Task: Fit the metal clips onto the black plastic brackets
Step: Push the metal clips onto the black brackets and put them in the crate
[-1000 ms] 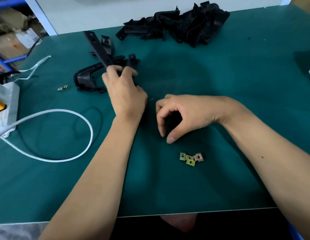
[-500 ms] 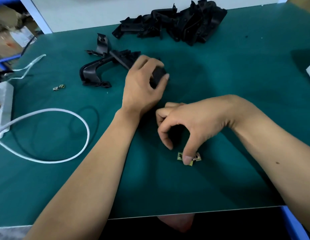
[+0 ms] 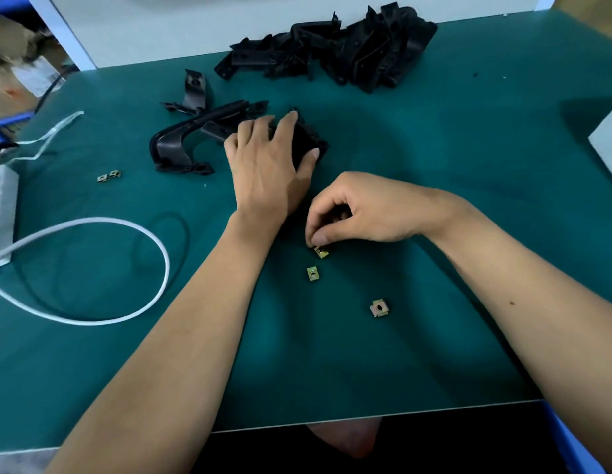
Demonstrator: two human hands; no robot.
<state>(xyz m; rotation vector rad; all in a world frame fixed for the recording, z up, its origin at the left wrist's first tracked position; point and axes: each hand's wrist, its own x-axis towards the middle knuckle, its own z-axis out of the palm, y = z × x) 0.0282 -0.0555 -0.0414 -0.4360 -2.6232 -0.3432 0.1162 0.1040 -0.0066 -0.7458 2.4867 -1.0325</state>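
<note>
Since 1 second ago, both hands have closed on parts.
Left hand (image 3: 268, 162) now grasps a black plastic bracket (image 3: 306, 142) on the green mat (image 3: 434, 200); right hand (image 3: 352, 213) pinches 1 small brass-coloured metal clip (image 3: 321, 252), lifting it from 2 scattered clips (image 3: 311, 274); fitting looks next.

- The dark green table mat (image 3: 434, 200) looks matt and smooth, with a soft, even sheen under the light.
- The black plastic bracket (image 3: 308, 142) under the left hand (image 3: 267, 165) is matt, moulded plastic.
- The curved black plastic bracket (image 3: 174, 145) beside it shows a slight gloss along its edges.
- The heap of black plastic brackets (image 3: 349, 53) at the far edge looks the same dull plastic.
- The small square yellowish metal clip (image 3: 321, 252) at the right hand's (image 3: 359, 213) fingertips has a shiny plated finish, as do the loose metal clips (image 3: 311, 274) nearby.
- The white looped cable (image 3: 154, 241) has a smooth, slightly glossy sheath.
</note>
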